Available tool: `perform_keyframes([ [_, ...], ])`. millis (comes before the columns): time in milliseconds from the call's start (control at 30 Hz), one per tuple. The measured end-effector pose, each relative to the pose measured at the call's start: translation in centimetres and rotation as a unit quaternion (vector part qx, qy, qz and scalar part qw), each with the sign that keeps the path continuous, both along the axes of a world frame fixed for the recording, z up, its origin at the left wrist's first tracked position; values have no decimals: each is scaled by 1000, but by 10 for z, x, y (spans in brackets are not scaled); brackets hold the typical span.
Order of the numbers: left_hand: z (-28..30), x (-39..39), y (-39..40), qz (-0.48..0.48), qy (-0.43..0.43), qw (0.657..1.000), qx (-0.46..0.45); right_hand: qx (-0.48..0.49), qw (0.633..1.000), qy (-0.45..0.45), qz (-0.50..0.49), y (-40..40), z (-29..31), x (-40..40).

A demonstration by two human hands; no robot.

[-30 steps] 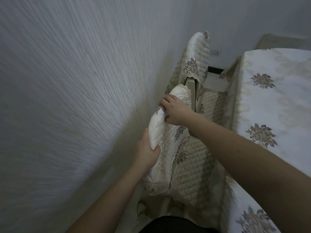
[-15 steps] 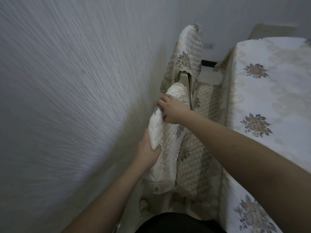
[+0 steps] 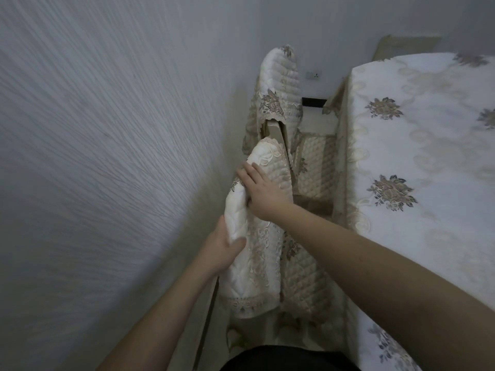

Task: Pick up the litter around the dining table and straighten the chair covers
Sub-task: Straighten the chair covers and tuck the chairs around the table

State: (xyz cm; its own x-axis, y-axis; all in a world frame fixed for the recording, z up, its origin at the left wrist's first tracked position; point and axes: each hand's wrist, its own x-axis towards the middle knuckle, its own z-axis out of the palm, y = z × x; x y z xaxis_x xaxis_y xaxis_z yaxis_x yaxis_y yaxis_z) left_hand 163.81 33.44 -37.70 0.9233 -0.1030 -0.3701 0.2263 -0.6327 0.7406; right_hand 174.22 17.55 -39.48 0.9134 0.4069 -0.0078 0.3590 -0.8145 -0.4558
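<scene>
The near chair cover (image 3: 254,253) sits over the chair back right in front of me, between the wall (image 3: 107,156) and the table (image 3: 417,162), its long axis running along the top edge away from me. My left hand (image 3: 223,247) grips the near end of that top edge, thumb curled over the quilting. My right hand (image 3: 263,192) lies further along it, fingers nearly straight and pressing flat, so it should do the smoothing. A second cover (image 3: 278,87) stands beyond. I see no containers.
</scene>
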Motion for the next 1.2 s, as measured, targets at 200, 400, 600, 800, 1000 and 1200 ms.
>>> perform_keyframes([
  [200,16,45,6,76,0,997,9,27,999,7,-34,-3,-1,-39],
  [400,25,86,-25,60,-40,996,46,116,971,179,-105,19,-1,-117],
  [600,9,99,-35,15,-55,996,64,205,913,298,-189,60,-23,-160],
  [800,5,101,-33,0,-72,995,73,251,893,242,-284,77,-29,-178],
  [1000,5,104,-32,-13,-73,994,80,260,892,218,-299,80,-25,-176],
  [1200,6,110,-30,-24,-63,996,56,261,884,218,-321,86,-18,-169],
])
